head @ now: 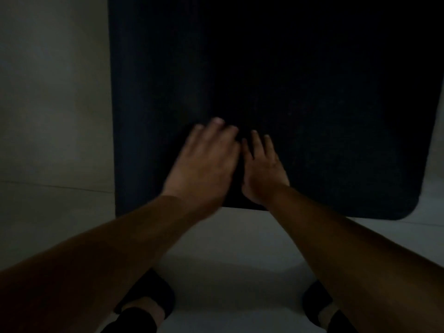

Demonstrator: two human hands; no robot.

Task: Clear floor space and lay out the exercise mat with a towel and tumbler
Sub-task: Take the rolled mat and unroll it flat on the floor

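Observation:
A dark exercise mat (300,92) lies unrolled flat on the pale floor and fills most of the upper view. Its near edge runs just beyond my feet, with a rounded corner at the right. My left hand (206,162) rests palm down on the mat close to that near edge, fingers spread and slightly blurred. My right hand (262,169) lies flat beside it, almost touching it, fingers pointing away from me. Neither hand holds anything. No towel or tumbler is in view. The scene is very dim.
Pale tiled floor (52,116) shows to the left of the mat and in front of it. My two feet in dark sandals (149,299) (317,304) stand on the floor at the bottom, apart from each other.

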